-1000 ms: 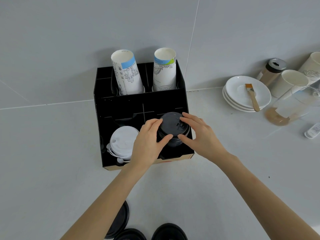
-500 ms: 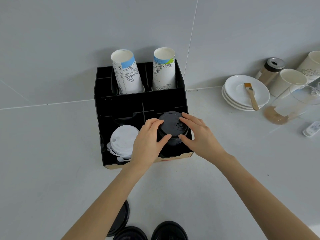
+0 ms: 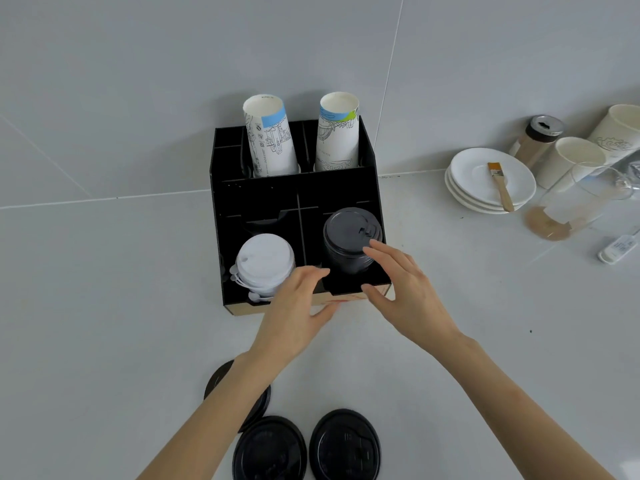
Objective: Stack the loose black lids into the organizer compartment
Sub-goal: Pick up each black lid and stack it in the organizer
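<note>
A stack of black lids [image 3: 350,237] stands in the front right compartment of the black organizer [image 3: 263,199]. My left hand [image 3: 298,306] is open just in front of the organizer, holding nothing. Open too, my right hand [image 3: 405,289] hovers at the stack's front right side, its fingertips close to the stack; I cannot tell whether they touch it. Three loose black lids lie on the counter near me: one [image 3: 344,445] at the right, one [image 3: 270,448] in the middle, one [image 3: 216,379] partly hidden under my left forearm.
A stack of white lids [image 3: 265,263] fills the front left compartment. Two paper cup stacks [image 3: 270,136] [image 3: 337,131] stand in the back compartments. At the right are white saucers [image 3: 485,168] with a brush [image 3: 500,185], a shaker jar [image 3: 538,136], paper cups [image 3: 571,161] and a glass pitcher [image 3: 571,202].
Both hands have let go of the black lid stack and drawn back toward me. The stack stays in its compartment. The view has shifted, showing more of the loose lids.
</note>
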A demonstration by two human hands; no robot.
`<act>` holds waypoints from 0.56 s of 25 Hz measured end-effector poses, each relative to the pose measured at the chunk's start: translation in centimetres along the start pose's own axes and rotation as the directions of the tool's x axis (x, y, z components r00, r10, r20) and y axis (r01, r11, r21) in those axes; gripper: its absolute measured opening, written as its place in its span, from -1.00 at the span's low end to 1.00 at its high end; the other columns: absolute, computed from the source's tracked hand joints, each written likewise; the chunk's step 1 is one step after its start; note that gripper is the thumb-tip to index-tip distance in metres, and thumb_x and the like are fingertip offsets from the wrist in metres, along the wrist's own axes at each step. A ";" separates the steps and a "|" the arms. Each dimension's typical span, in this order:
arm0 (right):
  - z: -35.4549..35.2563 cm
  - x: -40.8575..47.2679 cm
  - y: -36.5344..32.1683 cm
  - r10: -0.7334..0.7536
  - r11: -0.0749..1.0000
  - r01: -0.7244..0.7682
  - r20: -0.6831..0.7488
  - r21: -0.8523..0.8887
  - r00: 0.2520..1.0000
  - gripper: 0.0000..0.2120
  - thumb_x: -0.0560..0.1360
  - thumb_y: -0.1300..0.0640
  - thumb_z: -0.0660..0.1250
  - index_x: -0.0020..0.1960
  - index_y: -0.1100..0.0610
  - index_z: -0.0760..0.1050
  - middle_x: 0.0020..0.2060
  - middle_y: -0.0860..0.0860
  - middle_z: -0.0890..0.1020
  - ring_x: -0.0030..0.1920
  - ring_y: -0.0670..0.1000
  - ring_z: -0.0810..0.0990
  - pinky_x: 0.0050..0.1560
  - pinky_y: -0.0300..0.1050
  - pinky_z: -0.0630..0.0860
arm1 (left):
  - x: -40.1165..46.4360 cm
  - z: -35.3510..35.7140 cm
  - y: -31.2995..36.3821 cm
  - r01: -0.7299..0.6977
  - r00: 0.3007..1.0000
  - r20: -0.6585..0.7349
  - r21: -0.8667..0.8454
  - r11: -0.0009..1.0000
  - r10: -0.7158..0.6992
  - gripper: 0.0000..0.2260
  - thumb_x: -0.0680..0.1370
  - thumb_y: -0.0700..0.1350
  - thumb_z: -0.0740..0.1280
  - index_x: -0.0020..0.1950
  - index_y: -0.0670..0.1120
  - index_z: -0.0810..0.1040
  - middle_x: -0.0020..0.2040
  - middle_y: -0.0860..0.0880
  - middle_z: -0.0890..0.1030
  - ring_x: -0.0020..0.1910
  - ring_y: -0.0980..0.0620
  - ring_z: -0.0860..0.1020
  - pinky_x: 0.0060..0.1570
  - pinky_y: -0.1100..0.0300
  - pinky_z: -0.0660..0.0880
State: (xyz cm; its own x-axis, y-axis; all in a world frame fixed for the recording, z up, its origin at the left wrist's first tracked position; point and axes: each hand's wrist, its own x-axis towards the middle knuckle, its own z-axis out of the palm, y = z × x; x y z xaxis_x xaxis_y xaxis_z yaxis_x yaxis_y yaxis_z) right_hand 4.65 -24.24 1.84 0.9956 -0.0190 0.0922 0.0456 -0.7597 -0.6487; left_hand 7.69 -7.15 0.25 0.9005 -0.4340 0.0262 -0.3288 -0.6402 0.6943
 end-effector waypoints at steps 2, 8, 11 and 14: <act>0.5 -1.8 -0.2 0.011 1.000 -0.012 0.043 0.007 0.999 -0.53 0.47 0.14 0.29 0.35 0.07 0.25 0.40 -0.03 0.31 0.38 -0.02 0.25 0.37 -0.07 0.23 | -1.7 0.1 -0.4 0.008 0.998 0.058 -0.015 1.000 -0.007 -0.58 0.48 -0.07 0.32 0.30 -0.05 0.33 0.29 -0.03 0.39 0.26 0.05 0.37 0.23 0.26 0.29; 2.3 -7.0 -0.5 0.063 0.997 -0.068 0.170 0.027 0.983 -0.50 0.48 0.11 0.27 0.37 0.02 0.19 0.41 -0.08 0.27 0.39 -0.09 0.20 0.39 -0.17 0.18 | -6.5 0.5 -1.1 0.046 0.977 0.208 0.014 0.999 -0.048 -0.59 0.49 0.01 0.28 0.31 0.00 0.30 0.29 0.04 0.38 0.27 0.11 0.35 0.28 0.25 0.26; 3.0 -9.4 -0.5 0.091 0.995 -0.098 0.222 0.020 0.971 -0.48 0.49 0.08 0.25 0.38 -0.01 0.15 0.42 -0.10 0.23 0.41 -0.13 0.16 0.40 -0.19 0.15 | -8.5 1.0 -1.2 0.058 0.959 0.277 0.034 0.998 -0.065 -0.58 0.49 0.05 0.26 0.32 0.04 0.28 0.31 0.08 0.35 0.29 0.12 0.33 0.30 0.23 0.26; 3.4 -11.7 -0.7 0.122 0.991 -0.132 0.251 0.022 0.960 -0.48 0.49 0.06 0.25 0.39 -0.04 0.13 0.42 -0.13 0.23 0.41 -0.15 0.15 0.38 -0.24 0.12 | -10.5 1.5 -1.2 0.060 0.938 0.338 0.063 0.996 -0.077 -0.54 0.48 0.08 0.26 0.35 0.07 0.24 0.35 0.11 0.31 0.31 0.15 0.29 0.29 0.27 0.22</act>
State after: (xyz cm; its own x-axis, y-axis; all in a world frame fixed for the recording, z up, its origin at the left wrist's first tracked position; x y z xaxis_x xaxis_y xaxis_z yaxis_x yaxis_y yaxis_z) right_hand -6.73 -21.27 -1.41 0.9823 0.0519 -0.1802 -0.0843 -0.7363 -0.6714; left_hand -1.79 -2.76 -1.96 0.7741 -0.5716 -0.2721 -0.2918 -0.7036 0.6479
